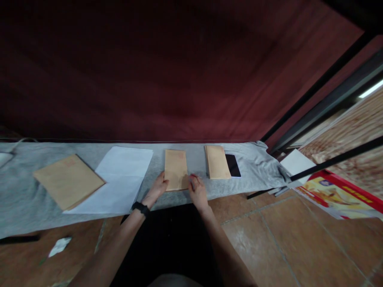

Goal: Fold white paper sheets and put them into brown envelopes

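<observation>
A small brown paper envelope (176, 169), possibly several stacked, lies upright in front of me with a faint reddish print at its top right. My left hand (159, 185), with a dark band on the wrist, is closed on its lower left edge. At the lower right edge, my right hand (196, 190) has its fingers curled against the envelope; a small reddish spot shows by those fingers, too blurred to name. To the right rests a stack of similar brown envelopes (218, 162), its edge overlapping a dark phone or tablet (233, 165).
Larger brown envelopes (68, 181) lie on white paper sheets (125, 175) at the left. Grey cloth (251, 167) covers the narrow table, with a dark red curtain (179, 79) behind. Black metal bars (323, 83) and a red-yellow box (338, 193) stand at the right.
</observation>
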Demonstrator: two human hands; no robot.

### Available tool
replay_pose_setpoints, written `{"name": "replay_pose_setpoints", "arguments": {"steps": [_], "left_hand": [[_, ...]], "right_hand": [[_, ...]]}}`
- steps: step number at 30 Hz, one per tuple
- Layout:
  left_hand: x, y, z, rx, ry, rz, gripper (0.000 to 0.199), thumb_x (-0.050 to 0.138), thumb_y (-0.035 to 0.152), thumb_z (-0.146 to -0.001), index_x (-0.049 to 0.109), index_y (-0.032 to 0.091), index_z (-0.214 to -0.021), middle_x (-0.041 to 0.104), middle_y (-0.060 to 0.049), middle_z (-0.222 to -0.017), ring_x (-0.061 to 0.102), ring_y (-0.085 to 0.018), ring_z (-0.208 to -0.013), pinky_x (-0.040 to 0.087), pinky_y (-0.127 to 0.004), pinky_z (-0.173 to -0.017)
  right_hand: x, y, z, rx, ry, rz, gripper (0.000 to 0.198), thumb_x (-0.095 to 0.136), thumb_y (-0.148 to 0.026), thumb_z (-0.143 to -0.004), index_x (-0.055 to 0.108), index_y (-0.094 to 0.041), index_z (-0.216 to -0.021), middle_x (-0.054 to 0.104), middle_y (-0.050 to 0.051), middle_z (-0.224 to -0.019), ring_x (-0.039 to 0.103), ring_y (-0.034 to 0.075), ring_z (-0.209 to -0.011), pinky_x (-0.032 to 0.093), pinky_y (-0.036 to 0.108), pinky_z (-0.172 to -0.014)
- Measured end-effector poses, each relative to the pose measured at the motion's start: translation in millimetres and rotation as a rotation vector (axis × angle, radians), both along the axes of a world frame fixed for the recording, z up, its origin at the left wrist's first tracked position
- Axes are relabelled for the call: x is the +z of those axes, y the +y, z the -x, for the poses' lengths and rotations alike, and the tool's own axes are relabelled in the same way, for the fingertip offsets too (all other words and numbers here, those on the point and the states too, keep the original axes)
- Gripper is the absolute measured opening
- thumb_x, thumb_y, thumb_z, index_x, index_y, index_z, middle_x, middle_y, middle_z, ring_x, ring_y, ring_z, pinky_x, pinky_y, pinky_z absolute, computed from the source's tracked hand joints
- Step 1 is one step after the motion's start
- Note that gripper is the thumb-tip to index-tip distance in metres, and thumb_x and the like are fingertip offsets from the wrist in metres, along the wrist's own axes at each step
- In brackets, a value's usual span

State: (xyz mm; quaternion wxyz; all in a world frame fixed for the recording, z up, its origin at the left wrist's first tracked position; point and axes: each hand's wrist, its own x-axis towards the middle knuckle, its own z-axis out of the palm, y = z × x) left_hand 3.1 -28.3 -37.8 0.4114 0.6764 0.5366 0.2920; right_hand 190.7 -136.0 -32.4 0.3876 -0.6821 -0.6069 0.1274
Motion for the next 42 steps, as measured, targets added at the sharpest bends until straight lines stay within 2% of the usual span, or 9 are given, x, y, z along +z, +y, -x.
{"name": "replay_pose_setpoints", "arguments": {"steps": [3,5,7,9,13,19,23,30,42], "left_hand": [[2.9,-5.4,2.3,0.021,0.123,0.023,0.047,0.054,0.018,-0.077,0.06,0.016,-0.123,0.074,-0.01,-0.095,0.07,-0.027,-0.089,0.053,-0.037,-0.084],[6.9,-11.8,3.7,0.038,0.29,-0.032,0.052,0.053,0.02,-0.082,0.053,0.017,-0.134,0.073,-0.01,-0.098,0.07,-0.027,-0.09,0.052,-0.038,-0.085],[10.8,-16.1,2.3,0.04,0.455,-0.179,0.051,0.048,0.024,-0.088,0.05,0.017,-0.138,0.071,-0.014,-0.108,0.069,-0.029,-0.097,0.051,-0.041,-0.09],[12.6,-13.5,-4.4,-0.015,0.499,-0.363,0.048,0.042,0.025,-0.092,0.051,0.016,-0.139,0.065,-0.016,-0.123,0.063,-0.029,-0.114,0.047,-0.042,-0.1],[7.3,18.2,-30.7,-0.24,0.437,-0.583,0.048,0.036,0.026,-0.096,0.05,0.014,-0.141,0.049,-0.013,-0.15,0.04,-0.026,-0.142,0.031,-0.043,-0.118],[-5.0,85.3,-61.7,-0.305,0.505,-0.571,0.054,0.034,0.032,-0.098,0.045,0.013,-0.147,0.045,-0.013,-0.154,0.032,-0.026,-0.148,0.019,-0.046,-0.122],[-9.9,103.2,-67.8,-0.404,0.525,-0.556,0.054,0.031,0.033,-0.098,0.046,0.018,-0.148,0.046,-0.01,-0.155,0.035,-0.024,-0.146,0.017,-0.047,-0.122],[-17.0,93.3,-61.8,-0.517,0.511,-0.589,0.057,0.033,0.036,-0.097,0.043,0.019,-0.15,0.04,-0.006,-0.158,0.031,-0.018,-0.148,0.015,-0.036,-0.122],[-20.2,43.5,-42.6,-0.618,0.614,-0.612,0.057,0.025,0.039,-0.102,0.033,0.017,-0.154,0.032,-0.006,-0.162,0.024,-0.016,-0.151,0.012,-0.034,-0.124]], "right_hand": [[-4.9,6.5,0.9,0.171,-0.113,-0.005,0.037,0.05,-0.019,-0.096,0.059,-0.023,-0.132,0.059,0.007,-0.14,0.051,0.022,-0.132,0.037,0.042,-0.114],[-9.4,8.5,0.9,0.204,-0.159,0.015,0.036,0.052,-0.021,-0.096,0.06,-0.025,-0.131,0.059,0.006,-0.141,0.051,0.021,-0.132,0.034,0.043,-0.116],[-13.3,9.2,1.0,0.191,-0.173,0.023,0.036,0.052,-0.022,-0.096,0.06,-0.027,-0.131,0.06,0.005,-0.141,0.053,0.021,-0.131,0.034,0.043,-0.117],[-15.7,9.2,1.6,0.176,-0.177,0.013,0.037,0.051,-0.021,-0.096,0.06,-0.027,-0.132,0.06,0.004,-0.14,0.054,0.02,-0.13,0.034,0.043,-0.117],[-15.2,8.7,4.5,0.165,-0.185,-0.018,0.038,0.051,-0.02,-0.096,0.061,-0.025,-0.132,0.061,0.005,-0.139,0.054,0.021,-0.13,0.034,0.043,-0.117],[-14.9,9.4,6.9,0.16,-0.183,-0.027,0.039,0.047,-0.021,-0.098,0.059,-0.025,-0.134,0.06,0.007,-0.14,0.054,0.022,-0.131,0.034,0.043,-0.117],[-18.2,11.0,6.8,0.162,-0.179,-0.035,0.04,0.048,-0.021,-0.097,0.059,-0.025,-0.135,0.061,0.008,-0.139,0.055,0.023,-0.13,0.034,0.045,-0.117],[-16.3,10.3,7.0,0.168,-0.202,-0.02,0.04,0.047,-0.019,-0.096,0.058,-0.024,-0.134,0.06,0.007,-0.14,0.053,0.023,-0.131,0.033,0.045,-0.118],[-23.1,7.3,0.9,0.179,-0.242,-0.057,0.047,0.042,-0.007,-0.09,0.054,-0.016,-0.134,0.061,0.011,-0.133,0.053,0.021,-0.128,0.037,0.045,-0.116]]}}
